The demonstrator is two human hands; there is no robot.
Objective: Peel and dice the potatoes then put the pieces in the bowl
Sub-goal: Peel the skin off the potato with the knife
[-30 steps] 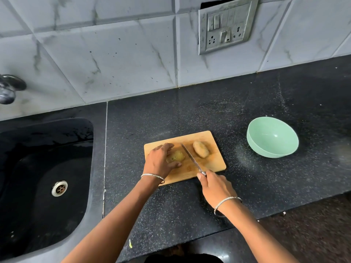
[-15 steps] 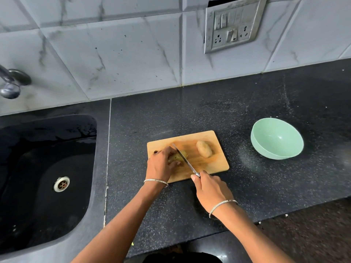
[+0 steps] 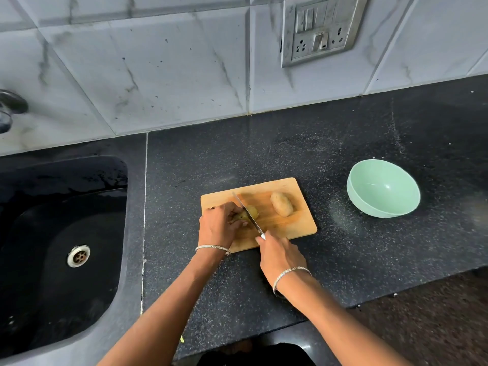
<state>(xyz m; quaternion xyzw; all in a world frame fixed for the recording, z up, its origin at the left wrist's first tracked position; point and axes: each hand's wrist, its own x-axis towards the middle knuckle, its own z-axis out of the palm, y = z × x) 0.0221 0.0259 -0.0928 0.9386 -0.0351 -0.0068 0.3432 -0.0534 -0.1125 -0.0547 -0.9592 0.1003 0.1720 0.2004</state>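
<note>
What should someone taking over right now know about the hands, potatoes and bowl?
Left hand: holds one potato down on the board.
Right hand: grips the knife, with the blade laid across that potato.
Second potato: lies whole on the right part of the board, untouched.
Bowl: on the counter to the right of the board, with nothing in it.
Done: no diced pieces are visible. The held potato looks yellowish, but I cannot tell if it is peeled.
Left: cut and dice both potatoes, then move the pieces to the bowl.
</note>
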